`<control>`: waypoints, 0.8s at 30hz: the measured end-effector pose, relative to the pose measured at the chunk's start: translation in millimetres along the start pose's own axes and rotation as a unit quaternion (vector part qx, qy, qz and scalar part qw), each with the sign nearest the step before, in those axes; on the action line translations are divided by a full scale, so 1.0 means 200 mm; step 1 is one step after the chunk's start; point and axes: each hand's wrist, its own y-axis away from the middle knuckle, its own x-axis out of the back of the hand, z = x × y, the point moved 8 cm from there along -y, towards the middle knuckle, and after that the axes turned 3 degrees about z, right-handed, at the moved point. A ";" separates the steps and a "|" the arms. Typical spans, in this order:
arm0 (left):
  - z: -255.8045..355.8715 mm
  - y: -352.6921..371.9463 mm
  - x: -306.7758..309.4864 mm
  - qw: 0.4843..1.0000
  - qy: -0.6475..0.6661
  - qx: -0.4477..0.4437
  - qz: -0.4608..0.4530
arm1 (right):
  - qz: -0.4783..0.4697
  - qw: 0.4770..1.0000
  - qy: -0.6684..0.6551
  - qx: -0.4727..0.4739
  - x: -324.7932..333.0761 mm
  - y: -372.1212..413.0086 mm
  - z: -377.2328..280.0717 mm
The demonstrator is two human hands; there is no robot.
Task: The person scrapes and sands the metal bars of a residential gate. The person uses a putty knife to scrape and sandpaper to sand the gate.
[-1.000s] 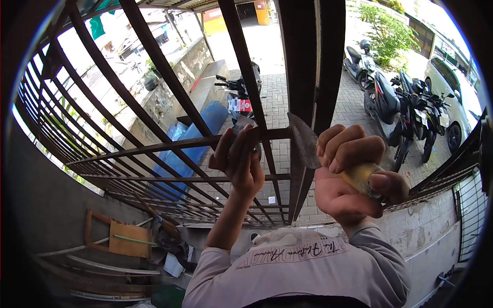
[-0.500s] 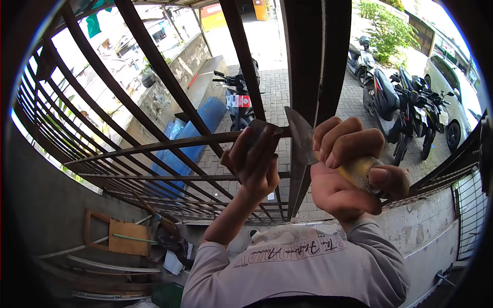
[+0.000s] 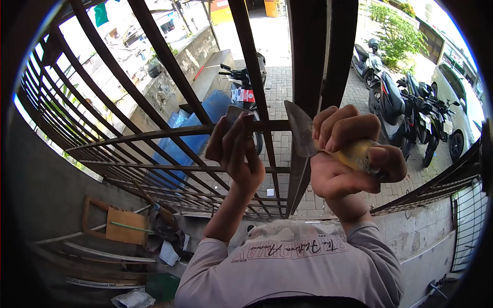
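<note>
My right hand (image 3: pixel 344 177) is wrapped round the yellow handle of a putty knife (image 3: pixel 302 131). Its broad grey metal blade points up and left, overlapping the dark upright post (image 3: pixel 308 61) of the metal gate in this view. My left hand (image 3: pixel 237 156) is raised with bent fingers round a small flat grey piece (image 3: pixel 235 110), only its top edge showing; I cannot tell what it is. The left fingers are close to the gate's horizontal bar (image 3: pixel 273 126), left of the post.
Beyond the bars, a motorbike (image 3: pixel 239 77) and blue sheeting (image 3: pixel 215 105) stand on the paving. More motorbikes (image 3: pixel 385 95) and a white car (image 3: pixel 452 87) are at the right. A wooden frame with a board (image 3: pixel 126 231) leans at the lower left, near a green box (image 3: pixel 162 286).
My left hand has moved left and slightly up, away from the blade, with the flat piece still in it. The right hand keeps the putty knife at nearly the same place.
</note>
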 end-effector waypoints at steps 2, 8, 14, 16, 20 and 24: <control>0.19 0.05 -0.06 0.996 -0.030 -0.061 -0.066 | -0.020 0.999 0.034 -0.019 -0.02 0.00 0.01; 0.02 0.04 -0.02 0.997 0.056 0.046 0.019 | 0.004 1.000 -0.015 -0.017 0.01 0.01 -0.01; -0.09 0.01 0.03 0.997 -0.003 0.073 0.030 | -0.079 0.995 -0.059 0.028 0.05 0.05 -0.06; 0.12 0.03 -0.05 1.000 -0.024 -0.007 -0.013 | -0.004 0.998 -0.067 0.018 0.00 0.04 -0.04; 0.08 -0.02 -0.01 0.998 -0.023 -0.049 -0.044 | -0.060 0.996 -0.060 0.024 -0.03 0.02 -0.07; 0.09 0.04 -0.05 0.999 -0.009 -0.036 -0.027 | 0.064 0.991 -0.111 -0.029 -0.02 0.09 -0.02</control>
